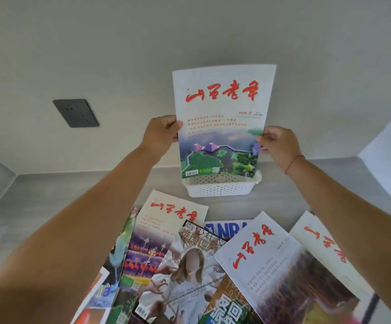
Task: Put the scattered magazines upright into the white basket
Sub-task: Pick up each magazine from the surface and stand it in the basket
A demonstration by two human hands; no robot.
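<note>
I hold a white magazine (221, 118) with red calligraphy and a green landscape picture upright, its lower edge at the mouth of the white perforated basket (220, 189) by the wall. My left hand (160, 133) grips its left edge and my right hand (278, 143) pinches its right edge. Several more magazines (189, 260) lie scattered and overlapping on the grey surface in front of the basket, some with the same red title.
The grey table (73, 202) meets the wall just behind the basket. A dark wall socket (75, 112) sits on the wall to the left. A white panel (390, 141) rises at the right edge.
</note>
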